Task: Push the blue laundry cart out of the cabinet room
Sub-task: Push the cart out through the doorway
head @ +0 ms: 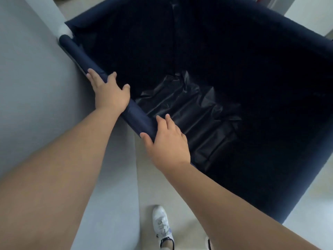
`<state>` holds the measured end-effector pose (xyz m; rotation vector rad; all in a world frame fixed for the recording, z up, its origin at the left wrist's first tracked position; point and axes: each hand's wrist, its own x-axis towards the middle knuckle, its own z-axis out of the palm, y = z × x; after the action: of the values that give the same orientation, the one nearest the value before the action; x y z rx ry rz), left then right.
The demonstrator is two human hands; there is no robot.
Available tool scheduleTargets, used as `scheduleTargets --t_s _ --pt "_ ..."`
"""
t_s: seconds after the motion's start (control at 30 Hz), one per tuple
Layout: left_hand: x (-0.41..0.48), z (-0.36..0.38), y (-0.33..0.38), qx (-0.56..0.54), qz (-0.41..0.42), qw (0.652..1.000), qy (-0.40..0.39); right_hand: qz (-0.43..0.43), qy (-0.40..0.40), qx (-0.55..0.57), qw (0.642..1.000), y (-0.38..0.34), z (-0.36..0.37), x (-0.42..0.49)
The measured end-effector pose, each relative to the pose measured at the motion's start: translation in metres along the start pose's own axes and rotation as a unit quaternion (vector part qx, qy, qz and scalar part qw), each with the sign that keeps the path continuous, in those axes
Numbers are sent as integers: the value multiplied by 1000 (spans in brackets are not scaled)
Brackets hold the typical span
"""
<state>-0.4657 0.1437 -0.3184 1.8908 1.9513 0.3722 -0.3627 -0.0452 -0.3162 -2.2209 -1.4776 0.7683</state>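
Note:
The blue laundry cart [252,51] fills most of the head view, a deep fabric bin with a dark crumpled liner at its bottom and nothing else inside. Its near rim is a padded navy bar [79,56] that runs diagonally from upper left to lower middle. My left hand [110,91] grips this bar near its middle, fingers curled over the top. My right hand [167,141] holds the same bar lower down, thumb on the near side and fingers over the inner side.
A pale grey wall or cabinet side [32,78] runs close along the cart's left, touching its white corner joint [65,30]. Light floor [180,204] lies below, with my white shoe [162,224] on it. More pale floor shows at the right edge.

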Motion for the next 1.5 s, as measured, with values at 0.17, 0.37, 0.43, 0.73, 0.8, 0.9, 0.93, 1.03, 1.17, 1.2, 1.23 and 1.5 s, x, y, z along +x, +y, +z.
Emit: scheduleTargets --t_s 0.17,0.37,0.43,0.73,0.8,0.9,0.93,1.03,1.17,1.2,1.23,1.5 --pt "-51 17 21 -41 -36 998 4 -81 -29 14 996 37 -36 -13" --pt "-129 48 55 -108 -126 986 34 -129 -99 -31 986 89 -77 -24" --pt "-131 48 59 -113 -136 984 31 -138 -111 -34 984 96 -82 -23" --pt "-59 27 40 -72 -130 988 42 -157 -101 -48 981 85 -88 12" --pt "-34 18 33 -61 -111 991 50 -154 -86 -50 983 81 -92 22" --pt "1 7 25 -14 -24 996 86 -153 -71 -55 984 76 -97 33" --pt "9 5 25 13 2 996 87 -153 -64 -57 985 76 -99 38" --pt "2 7 31 71 -4 996 62 -139 -64 -115 982 85 -111 58" --pt "-48 23 44 82 -42 995 33 -100 -105 -298 943 97 -120 96" --pt "-59 30 46 72 -43 996 32 -106 -107 -315 937 93 -117 105" --pt "-69 35 49 55 -45 997 36 -112 -109 -328 932 89 -113 111" --pt "-51 34 57 -34 -38 997 56 -125 -105 -397 903 86 -113 133"
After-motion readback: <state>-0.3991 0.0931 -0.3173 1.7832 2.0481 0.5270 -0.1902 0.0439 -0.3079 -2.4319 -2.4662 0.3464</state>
